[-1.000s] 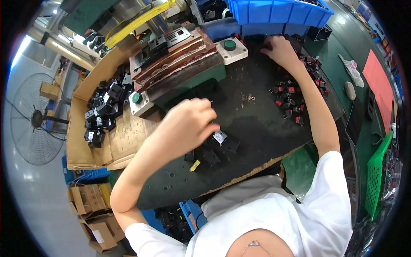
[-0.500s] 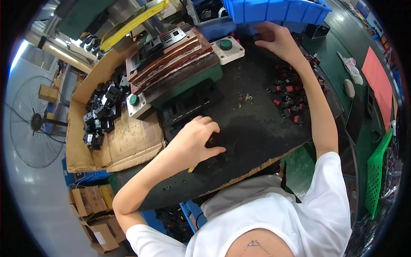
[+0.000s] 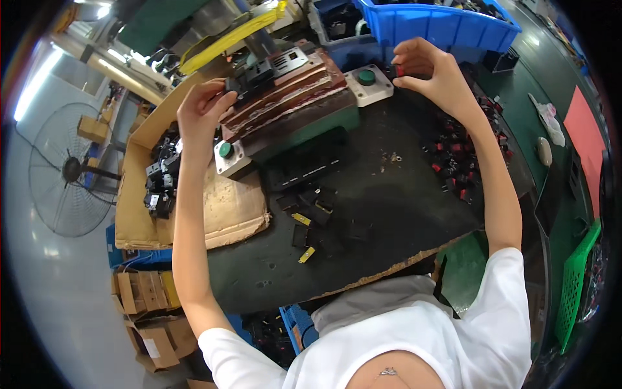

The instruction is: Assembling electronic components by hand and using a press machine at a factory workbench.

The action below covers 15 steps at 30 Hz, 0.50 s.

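My left hand [image 3: 202,113] is at the left end of a metal fixture plate on a stack of reddish-brown boards [image 3: 285,97]. Its thumb and fingers are pinched on a small black plastic part [image 3: 232,85]. Beside it on the plate lies a larger black plastic piece [image 3: 260,72]. My right hand [image 3: 433,76] is raised beside the far green button box [image 3: 367,83], its thumb and fingers closed on a small black and red switch [image 3: 396,70]. Nearer me on the dark bench lie several black parts, some with yellow faces [image 3: 306,255].
A cardboard box [image 3: 139,214] of black parts stands left, by a second green button box [image 3: 230,159]. Red and black switches [image 3: 460,155] are heaped at right. A blue bin [image 3: 440,26] stands behind my right hand. A yellow bar [image 3: 230,39] crosses above the fixture.
My left hand has gone from the near black parts up to the fixture's left end with a black part. In my right hand, the red and black switch now shows. The view has shifted slightly.
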{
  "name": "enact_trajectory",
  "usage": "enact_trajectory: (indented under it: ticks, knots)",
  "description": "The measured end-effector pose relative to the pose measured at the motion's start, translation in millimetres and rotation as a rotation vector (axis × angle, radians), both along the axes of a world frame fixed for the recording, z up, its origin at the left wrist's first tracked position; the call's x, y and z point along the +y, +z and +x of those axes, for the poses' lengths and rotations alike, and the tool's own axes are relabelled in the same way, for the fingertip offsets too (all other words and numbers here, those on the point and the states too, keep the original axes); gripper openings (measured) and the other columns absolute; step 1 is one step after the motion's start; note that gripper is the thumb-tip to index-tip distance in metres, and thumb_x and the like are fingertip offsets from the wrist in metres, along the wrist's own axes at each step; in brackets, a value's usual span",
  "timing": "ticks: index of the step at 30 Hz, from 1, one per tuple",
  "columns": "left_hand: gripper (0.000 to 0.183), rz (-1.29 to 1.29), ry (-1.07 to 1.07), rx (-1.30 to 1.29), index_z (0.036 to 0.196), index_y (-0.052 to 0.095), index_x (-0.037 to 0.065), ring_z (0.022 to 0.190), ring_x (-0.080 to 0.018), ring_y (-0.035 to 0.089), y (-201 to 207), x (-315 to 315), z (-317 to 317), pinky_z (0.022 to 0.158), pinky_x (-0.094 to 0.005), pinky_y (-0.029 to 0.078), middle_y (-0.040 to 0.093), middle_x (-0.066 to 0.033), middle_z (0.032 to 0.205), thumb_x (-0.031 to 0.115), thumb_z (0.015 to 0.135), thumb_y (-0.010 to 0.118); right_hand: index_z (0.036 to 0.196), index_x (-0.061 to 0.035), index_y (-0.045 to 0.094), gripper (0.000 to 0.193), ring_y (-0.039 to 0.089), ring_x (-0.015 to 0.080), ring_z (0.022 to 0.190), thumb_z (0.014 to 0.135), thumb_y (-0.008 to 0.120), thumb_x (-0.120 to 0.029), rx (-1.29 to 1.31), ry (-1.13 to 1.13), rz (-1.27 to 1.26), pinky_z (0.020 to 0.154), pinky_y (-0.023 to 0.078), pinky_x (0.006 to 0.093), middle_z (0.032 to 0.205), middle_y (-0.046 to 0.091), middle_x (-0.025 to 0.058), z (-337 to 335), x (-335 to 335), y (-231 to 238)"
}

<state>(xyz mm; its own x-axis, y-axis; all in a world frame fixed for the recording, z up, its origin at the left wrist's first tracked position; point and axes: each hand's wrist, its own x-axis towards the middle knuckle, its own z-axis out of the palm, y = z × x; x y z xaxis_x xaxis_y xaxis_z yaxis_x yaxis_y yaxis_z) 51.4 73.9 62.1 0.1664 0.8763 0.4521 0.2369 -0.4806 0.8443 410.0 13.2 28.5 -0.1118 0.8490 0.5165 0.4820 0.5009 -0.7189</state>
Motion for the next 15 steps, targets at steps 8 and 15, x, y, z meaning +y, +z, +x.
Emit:
enact_trajectory:
  ticks: [8,15]
  knots:
    - [0.015,0.033,-0.06,0.151,0.087,0.058,-0.003,0.091,-0.0102,0.057,6.2,33.8,-9.9,0.082,-0.0224,0.048,0.059,-0.0087,0.104,-0.005,0.074,0.066,0.103,-0.0034,0.053,0.033,0.061,0.0136,0.085,0.074,0.068,-0.003,-0.008,0.04,-0.037,0.082,0.049,0.0262,0.092,0.06,0.0057,-6.0,-1.0,-2.1]
    - [0.016,0.06,-0.064,0.3,0.082,0.055,-0.001,0.091,-0.0103,0.056,3.4,37.8,-3.4,0.083,-0.0248,0.048,0.059,-0.0074,0.102,-0.004,0.073,0.068,0.103,-0.0032,0.053,0.031,0.062,0.0145,0.087,0.074,0.066,-0.002,-0.004,0.039,-0.083,0.084,0.048,0.0271,0.092,0.06,0.0062,-8.2,-1.5,-3.1]
